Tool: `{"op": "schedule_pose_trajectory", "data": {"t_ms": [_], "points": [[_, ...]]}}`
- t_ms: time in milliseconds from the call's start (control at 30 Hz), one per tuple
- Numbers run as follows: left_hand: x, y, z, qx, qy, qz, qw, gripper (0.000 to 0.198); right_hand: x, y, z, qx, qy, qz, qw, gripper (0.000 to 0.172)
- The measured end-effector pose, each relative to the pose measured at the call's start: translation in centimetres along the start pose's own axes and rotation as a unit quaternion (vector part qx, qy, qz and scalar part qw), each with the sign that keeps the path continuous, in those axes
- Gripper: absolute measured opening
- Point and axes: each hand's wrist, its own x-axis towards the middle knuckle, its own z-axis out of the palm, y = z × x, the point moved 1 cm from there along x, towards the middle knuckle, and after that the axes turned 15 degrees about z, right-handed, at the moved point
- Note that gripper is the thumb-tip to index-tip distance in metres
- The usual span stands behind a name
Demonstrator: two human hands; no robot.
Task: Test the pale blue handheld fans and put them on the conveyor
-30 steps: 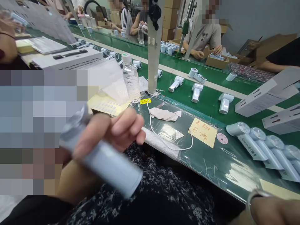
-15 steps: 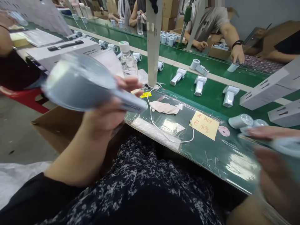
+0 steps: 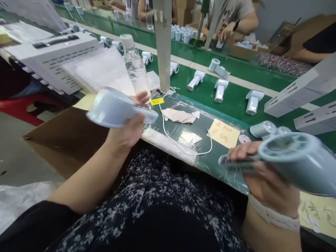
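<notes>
My left hand [image 3: 127, 129] is closed round the handle of a pale blue handled device [image 3: 111, 106]; its broad rounded head points left, above the bench edge. In my right hand [image 3: 273, 183] is a second pale blue handled device [image 3: 296, 161], gripped by the handle, its round ribbed end turned up and its head towards the right. Both devices are held in the air and slightly blurred. Under and between the hands lie a white cable [image 3: 164, 122], a pinkish cloth [image 3: 178, 115] and a handwritten yellow note [image 3: 224, 133].
Several similar devices [image 3: 220, 90] lie along the green conveyor [image 3: 236, 101]. A clear bottle [image 3: 135, 70] stands beside a metal post [image 3: 162, 45]. White boxes [image 3: 296, 85] rise at right. A cardboard box [image 3: 68, 136] is below left. Across the belt, a co-worker's hand [image 3: 227, 32] holds a small part.
My right hand has come up and left with its device, now in clear view. My left hand's device has moved slightly away. The co-worker's hand has drawn back from the belt.
</notes>
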Motion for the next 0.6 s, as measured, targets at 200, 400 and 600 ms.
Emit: {"op": "schedule_pose_trajectory", "data": {"t_ms": [200, 400, 600], "points": [[3.0, 3.5, 2.1, -0.094, -0.041, 0.059, 0.993, 0.029, -0.3, -2.4, -1.2, -0.034, -0.062, -0.135, 0.988, 0.021], [2.9, 3.4, 4.2, -0.139, 0.014, -0.005, 0.99, 0.025, -0.1, -2.3, -1.4, 0.047, -0.032, -0.023, 0.998, 0.025], [0.2, -1.0, 6.3, -0.2, -0.023, -0.245, 0.948, 0.06, 1.0, 1.9, -0.2, 0.129, 0.023, 0.172, 0.976, 0.048]]}}
